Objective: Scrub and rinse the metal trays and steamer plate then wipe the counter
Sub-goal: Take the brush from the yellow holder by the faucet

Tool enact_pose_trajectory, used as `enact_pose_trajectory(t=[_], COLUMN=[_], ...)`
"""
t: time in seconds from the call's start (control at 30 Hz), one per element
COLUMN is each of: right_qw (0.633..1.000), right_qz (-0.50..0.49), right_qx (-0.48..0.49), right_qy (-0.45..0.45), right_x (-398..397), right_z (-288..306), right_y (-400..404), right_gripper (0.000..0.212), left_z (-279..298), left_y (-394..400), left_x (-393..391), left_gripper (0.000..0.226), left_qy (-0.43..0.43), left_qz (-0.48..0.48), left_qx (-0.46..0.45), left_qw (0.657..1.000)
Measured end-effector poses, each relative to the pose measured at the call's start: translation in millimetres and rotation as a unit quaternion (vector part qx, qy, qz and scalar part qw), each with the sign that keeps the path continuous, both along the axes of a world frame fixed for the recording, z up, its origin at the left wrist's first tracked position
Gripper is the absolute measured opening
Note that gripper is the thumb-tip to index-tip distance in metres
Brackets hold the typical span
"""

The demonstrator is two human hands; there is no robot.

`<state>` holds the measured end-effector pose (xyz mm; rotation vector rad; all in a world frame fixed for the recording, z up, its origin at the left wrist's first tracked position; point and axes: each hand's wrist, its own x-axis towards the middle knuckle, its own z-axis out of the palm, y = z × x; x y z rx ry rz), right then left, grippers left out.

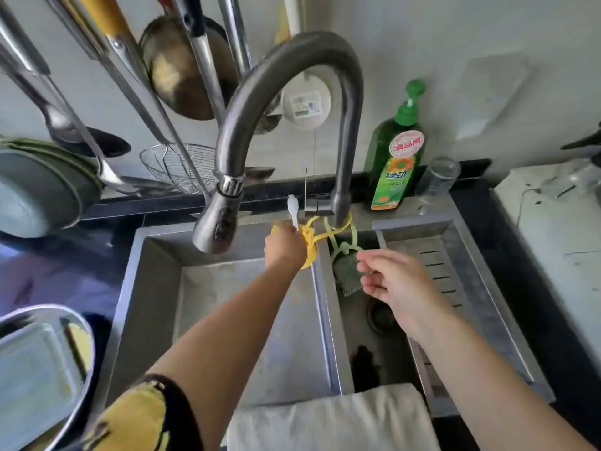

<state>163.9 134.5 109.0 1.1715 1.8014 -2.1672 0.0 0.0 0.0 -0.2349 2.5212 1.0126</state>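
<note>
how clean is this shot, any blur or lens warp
Head view: wide-angle warp bows the faucet and hanging utensils; metal trays at the left edge are smeared; both hands are softly blurred; daylight is even, with mild sheen on the sink.

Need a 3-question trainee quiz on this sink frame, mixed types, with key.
1. True or false: water is running from the faucet.
2. Which hand grips the yellow scrubber?
A. left
B. right
C. neither
3. Fill in: the soap bottle stands on the sink rim beside a clear ____.

Key: 1 false; no stream shows. 2 A; the right hand reaches to the green scrubber hanging in the right basin. 3 glass.
</note>
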Motion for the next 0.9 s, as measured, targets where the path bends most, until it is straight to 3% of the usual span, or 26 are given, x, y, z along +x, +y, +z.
enact_pose_trajectory(t=[0.2, 0.33, 0.5, 0.63, 0.73, 0.8, 0.9], right_qw=[1.000, 1.000, 1.000, 0.999, 0.998, 0.998, 0.991], right_qz=[0.002, 0.005, 0.003, 0.000, 0.012, 0.040, 0.063], right_qx=[-0.008, -0.006, 0.003, -0.035, -0.058, -0.019, 0.104], right_qy=[-0.012, -0.011, -0.011, 0.014, -0.010, -0.048, -0.048], right_x=[6, 8, 6, 8, 35, 49, 25], right_z=[-13, -7, -1, -1, -14, -23, -5], right_y=[38, 52, 66, 66, 65, 70, 98], right_gripper=[0.024, 0.025, 0.030, 0.027, 0.026, 0.025, 0.023], left_z=[1, -3, 17, 56, 90, 112, 140], left_y=[37, 31, 28, 19, 28, 45, 81], left_x=[-38, -46, -24, 52, 121, 134, 107], left_gripper=[0.009, 0.019, 0.015, 0.019, 0.013, 0.013, 0.015], left_qy=[-0.041, -0.039, 0.073, 0.153, 0.074, -0.002, -0.152], left_qz=[0.060, 0.112, 0.154, 0.167, 0.067, 0.016, 0.069], left_qx=[-0.028, -0.003, 0.036, 0.079, 0.186, 0.250, 0.302], left_qw=[0.997, 0.993, 0.985, 0.971, 0.977, 0.968, 0.939])
